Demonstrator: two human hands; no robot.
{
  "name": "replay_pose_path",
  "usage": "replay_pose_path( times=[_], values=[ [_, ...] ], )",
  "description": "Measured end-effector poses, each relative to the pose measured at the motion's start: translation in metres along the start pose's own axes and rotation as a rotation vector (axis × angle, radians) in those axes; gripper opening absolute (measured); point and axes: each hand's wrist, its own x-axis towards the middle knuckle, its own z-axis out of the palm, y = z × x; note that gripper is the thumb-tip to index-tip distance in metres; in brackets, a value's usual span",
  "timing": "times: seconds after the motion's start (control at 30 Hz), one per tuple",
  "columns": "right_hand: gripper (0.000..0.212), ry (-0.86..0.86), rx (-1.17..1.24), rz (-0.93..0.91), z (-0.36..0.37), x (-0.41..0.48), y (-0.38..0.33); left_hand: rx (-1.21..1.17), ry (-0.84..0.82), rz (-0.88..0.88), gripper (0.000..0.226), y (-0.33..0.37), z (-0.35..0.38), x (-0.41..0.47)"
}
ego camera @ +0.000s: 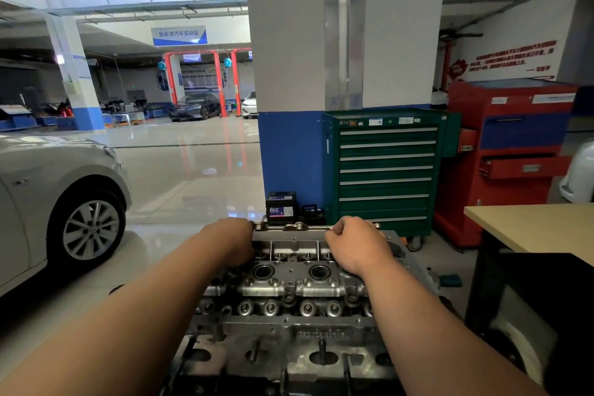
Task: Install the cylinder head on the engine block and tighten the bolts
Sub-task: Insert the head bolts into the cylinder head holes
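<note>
**A:** Where are the hands?

**B:** The right hand (356,244) is curled at the far right rim of the grey cast-metal cylinder head (289,289). Its fingers (336,230) are bent over that rim and grip it. The left hand (236,243) is at the far left corner of the same casting, with the wrist bent down. Its fingers are hidden behind the back of the hand, so I cannot tell whether they grip or only press.

**A:** And the cylinder head itself?

**B:** It lies straight below the camera, between the two bare forearms. There are two round wells in the middle and a row of small round cups nearer the person. Dark studs (321,347) stand out of the near face. Whatever carries it is hidden beneath it, so I cannot tell if it sits on the engine block.

**A:** What lies around it?

**B:** Just past the far rim, a black car battery with a white label (280,207) stands on the glossy pale floor (193,170). Behind it rises a white pillar with a blue lower band (289,74). A green metal tool cabinet with silver drawer handles (385,167) stands against the pillar. Beside the cabinet, to the right, is a red tool cart (508,154) with a drawer ajar. A tan-topped counter (540,225) is at the right edge. A silver car (48,202) is on the left, with one wheel in view.
</note>
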Motion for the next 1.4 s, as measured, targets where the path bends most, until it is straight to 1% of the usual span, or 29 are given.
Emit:
replay_pose_path(
  times=[0.07, 0.13, 0.2, 0.27, 0.33, 0.43, 0.47, 0.53, 0.63, 0.7, 0.77, 0.83, 0.87, 0.93, 1.0, 1.03, 1.07, 1.13, 1.17, 1.23, 1.3, 1.33, 1.37, 1.4],
  values=[
    [0.015, 0.003, -0.005, -0.002, 0.0, 0.0, 0.0, 0.005, -0.02, -0.002, 0.019, -0.002, -0.002, -0.003],
    [0.013, 0.003, -0.007, 0.001, 0.0, 0.001, 0.001, 0.005, -0.044, -0.014, 0.033, -0.006, -0.001, -0.008],
    [0.016, -0.001, -0.009, 0.003, 0.001, 0.001, 0.001, -0.024, -0.059, -0.02, 0.045, -0.01, 0.001, -0.01],
    [0.021, -0.004, -0.015, -0.001, 0.001, 0.0, 0.0, -0.072, -0.083, -0.033, 0.053, -0.011, 0.002, -0.013],
    [0.023, -0.007, -0.015, -0.001, -0.002, -0.001, -0.002, -0.068, -0.112, -0.035, 0.06, -0.009, 0.0, -0.013],
    [0.017, -0.01, -0.006, 0.005, -0.004, -0.005, -0.003, -0.024, -0.088, -0.046, 0.069, -0.007, 0.003, -0.012],
    [0.016, -0.005, 0.005, 0.008, -0.004, -0.005, -0.003, -0.029, -0.072, -0.061, 0.07, -0.008, 0.006, -0.01],
    [0.021, 0.003, 0.044, 0.016, -0.003, -0.005, -0.002, -0.033, -0.032, -0.09, 0.07, -0.008, 0.012, -0.007],
    [0.021, 0.008, 0.086, 0.024, -0.003, -0.003, 0.0, -0.038, 0.092, -0.093, 0.06, -0.005, 0.018, -0.005],
    [0.022, 0.02, 0.081, 0.016, -0.003, -0.002, 0.0, -0.11, 0.225, -0.021, 0.048, -0.001, 0.017, -0.007],
    [0.02, 0.023, 0.063, 0.006, -0.001, -0.001, 0.0, -0.195, 0.289, 0.106, 0.041, 0.01, 0.014, -0.009],
    [0.017, 0.027, 0.067, -0.004, 0.002, 0.001, 0.001, -0.197, 0.236, 0.197, 0.043, 0.027, 0.013, -0.008],
    [0.019, 0.049, 0.102, -0.006, 0.002, 0.002, 0.001, -0.167, 0.184, 0.206, 0.048, 0.037, 0.014, -0.007],
    [0.03, 0.119, 0.216, -0.001, 0.001, 0.003, 0.002, -0.097, 0.095, 0.164, 0.06, 0.052, 0.017, -0.004],
    [0.04, 0.177, 0.302, 0.023, -0.002, 0.003, 0.002, -0.041, 0.094, 0.137, 0.066, 0.06, 0.021, -0.002],
    [0.044, 0.193, 0.295, 0.032, -0.002, 0.003, 0.002, -0.033, 0.109, 0.133, 0.067, 0.062, 0.023, -0.002],
    [0.047, 0.201, 0.245, 0.032, -0.002, 0.002, 0.002, -0.045, 0.124, 0.126, 0.069, 0.063, 0.025, -0.002],
    [0.053, 0.19, 0.049, 0.006, -0.001, 0.001, 0.002, -0.108, 0.157, 0.102, 0.071, 0.063, 0.029, -0.003],
    [0.053, 0.169, -0.066, -0.022, -0.001, 0.0, 0.0, -0.138, 0.176, 0.093, 0.071, 0.062, 0.03, -0.004],
    [0.048, 0.104, -0.294, -0.095, -0.001, -0.001, -0.002, -0.191, 0.235, 0.093, 0.069, 0.062, 0.032, -0.006],
    [0.04, 0.035, -0.457, -0.159, -0.004, -0.003, -0.004, -0.261, 0.36, 0.116, 0.054, 0.061, 0.032, -0.01],
    [0.038, 0.005, -0.492, -0.183, -0.006, -0.004, -0.004, -0.282, 0.424, 0.134, 0.045, 0.061, 0.031, -0.012],
    [0.038, -0.023, -0.499, -0.203, -0.007, -0.005, -0.004, -0.271, 0.452, 0.156, 0.039, 0.06, 0.029, -0.015],
    [0.037, -0.043, -0.493, -0.22, -0.007, -0.006, -0.003, -0.242, 0.439, 0.177, 0.037, 0.059, 0.026, -0.019]
  ],
)
